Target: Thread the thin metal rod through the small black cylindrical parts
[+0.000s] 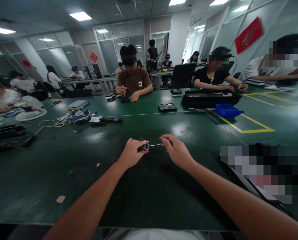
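Note:
My left hand (132,152) is closed around a short dark cylinder (145,146) with a bright metal rim, its round end turned toward me and to the right. Pinched in my right hand (176,150) is a thin screwdriver (155,145) with a reddish handle that is mostly hidden by the fingers. Its metal shaft points left, and the tip meets the rim of the cylinder or lies just in front of it; I cannot tell which. Both hands are held over the green tabletop (149,196).
Across the table are a hard drive (167,107), a black tray (211,99) and a blue bin (228,110). Cables (55,123) and a dark tool (111,119) lie at the left. A co-worker (134,80) sits opposite. Paper scraps (60,199) are at the near left.

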Motion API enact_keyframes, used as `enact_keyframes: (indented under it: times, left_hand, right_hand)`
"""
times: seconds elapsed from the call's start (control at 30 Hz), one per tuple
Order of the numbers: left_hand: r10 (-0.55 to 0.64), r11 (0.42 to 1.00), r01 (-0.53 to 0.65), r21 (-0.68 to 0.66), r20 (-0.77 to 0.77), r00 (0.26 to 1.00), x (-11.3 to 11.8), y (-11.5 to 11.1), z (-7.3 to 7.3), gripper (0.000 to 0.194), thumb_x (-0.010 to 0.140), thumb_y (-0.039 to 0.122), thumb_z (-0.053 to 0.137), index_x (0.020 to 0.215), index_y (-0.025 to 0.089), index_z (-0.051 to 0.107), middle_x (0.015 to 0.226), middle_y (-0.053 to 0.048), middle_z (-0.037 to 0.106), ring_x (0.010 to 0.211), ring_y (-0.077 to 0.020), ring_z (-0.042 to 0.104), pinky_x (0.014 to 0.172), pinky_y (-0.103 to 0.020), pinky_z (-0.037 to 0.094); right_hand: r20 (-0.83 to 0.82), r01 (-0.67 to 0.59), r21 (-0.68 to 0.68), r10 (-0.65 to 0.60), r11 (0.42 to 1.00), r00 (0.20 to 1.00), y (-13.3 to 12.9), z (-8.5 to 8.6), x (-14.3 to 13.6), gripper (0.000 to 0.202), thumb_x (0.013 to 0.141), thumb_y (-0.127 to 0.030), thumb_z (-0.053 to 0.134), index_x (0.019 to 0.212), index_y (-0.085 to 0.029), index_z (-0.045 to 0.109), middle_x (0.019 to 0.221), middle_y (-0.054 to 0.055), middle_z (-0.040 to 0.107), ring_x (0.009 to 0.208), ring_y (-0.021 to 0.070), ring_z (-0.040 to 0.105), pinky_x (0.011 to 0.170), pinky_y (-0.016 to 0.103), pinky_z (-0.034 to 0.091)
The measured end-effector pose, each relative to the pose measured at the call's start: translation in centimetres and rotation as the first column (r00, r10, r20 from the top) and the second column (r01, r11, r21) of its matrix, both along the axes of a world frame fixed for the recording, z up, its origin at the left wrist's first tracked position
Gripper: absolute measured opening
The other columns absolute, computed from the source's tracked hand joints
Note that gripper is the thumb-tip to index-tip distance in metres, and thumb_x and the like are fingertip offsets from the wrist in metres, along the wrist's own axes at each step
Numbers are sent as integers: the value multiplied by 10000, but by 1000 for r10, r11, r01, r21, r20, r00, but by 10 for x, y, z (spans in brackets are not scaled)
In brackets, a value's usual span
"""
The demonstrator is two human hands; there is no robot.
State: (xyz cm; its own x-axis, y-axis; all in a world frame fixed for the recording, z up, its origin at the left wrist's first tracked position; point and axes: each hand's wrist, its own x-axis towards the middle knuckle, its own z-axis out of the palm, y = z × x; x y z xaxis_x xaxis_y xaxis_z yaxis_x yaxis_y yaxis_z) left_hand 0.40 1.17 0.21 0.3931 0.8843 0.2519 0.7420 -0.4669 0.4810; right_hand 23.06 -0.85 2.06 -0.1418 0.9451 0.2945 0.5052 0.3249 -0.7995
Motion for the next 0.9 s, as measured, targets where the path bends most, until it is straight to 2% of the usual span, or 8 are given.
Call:
enact_keyframes:
  times: [0.1,0.23,0.4,0.53,0.6,0.7,0.8,0.9]
  left_hand:
    - [2,1000,-2,5,-6,1000,-1,2,-4,390,861,313,687,1247,295,634,1167,-30,693,1107,-236,589,1136,-545,241]
    - [7,1000,-7,9,-12,1000,-2,4,-7,395,860,318,686,1251,296,633,1166,-35,693,1095,-240,589,1122,-547,258]
    - [-4,1000,4,10,7,1000,-2,3,-5,386,849,296,697,1232,281,647,1135,-38,701,1052,-233,599,1091,-515,310]
    - [11,1000,-11,0,34,999,-2,4,-6,392,843,280,705,1230,285,646,1118,-30,704,1047,-231,603,1094,-516,298]
    - [23,1000,-24,8,43,999,-2,4,-6,388,844,282,704,1228,284,648,1105,-33,707,1035,-232,608,1092,-516,300]
    - [20,999,-21,28,47,999,-3,5,-6,389,845,290,702,1229,283,648,1097,-37,707,1021,-232,611,1075,-502,328]
    - [4,1000,-4,16,30,1000,-3,3,-5,394,843,292,704,1233,283,646,1109,-36,704,1029,-233,604,1066,-497,343]
    - [-6,1000,5,7,23,1000,-2,2,-4,393,844,287,702,1233,282,647,1107,-37,703,1031,-236,600,1058,-494,354]
  right_hand:
    - [-33,1,30,0,1000,999,-1,-1,-1,249,934,-348,486,1144,-220,525,828,30,671,682,195,618,637,322,455]
    - [-32,-17,52,18,999,999,-1,-2,-1,175,927,-321,490,1053,-225,564,878,37,671,774,198,631,691,324,462]
    - [20,-17,-30,17,999,1000,0,-1,-2,301,975,-422,414,937,-230,642,750,12,646,637,178,584,594,309,412]
    - [-39,-20,-1,20,1000,999,0,-2,-3,218,931,-340,499,1096,-225,584,816,18,663,688,186,605,634,316,440]
    - [-75,-31,10,31,999,997,0,-3,-2,211,912,-310,521,1099,-224,566,824,16,656,728,188,614,667,318,459]
    - [-75,-49,-23,47,999,996,1,-4,-1,199,946,-352,465,1009,-226,605,787,9,641,689,178,600,627,308,452]
    - [-49,-44,-25,43,999,998,3,-6,-1,302,984,-393,382,947,-228,633,794,19,652,662,171,592,600,303,444]
    - [-78,-20,22,21,1000,997,2,-7,-2,218,958,-345,438,1077,-231,583,853,30,663,734,185,618,653,315,470]
